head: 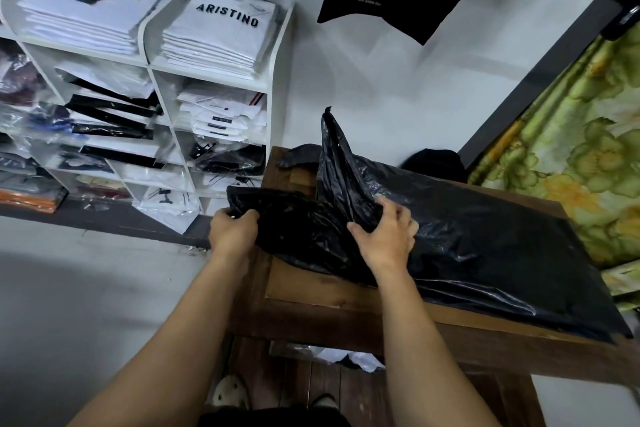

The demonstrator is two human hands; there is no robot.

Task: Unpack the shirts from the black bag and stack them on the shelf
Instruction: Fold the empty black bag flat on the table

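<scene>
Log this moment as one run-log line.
stage: opening black bag | left hand: grips bag mouth | right hand: grips raised flap | bag: lies on wooden table | contents: hidden | shelf: folded stacks

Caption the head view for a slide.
Left hand and right hand grip the black bag on a wooden table beside the shelf.
</scene>
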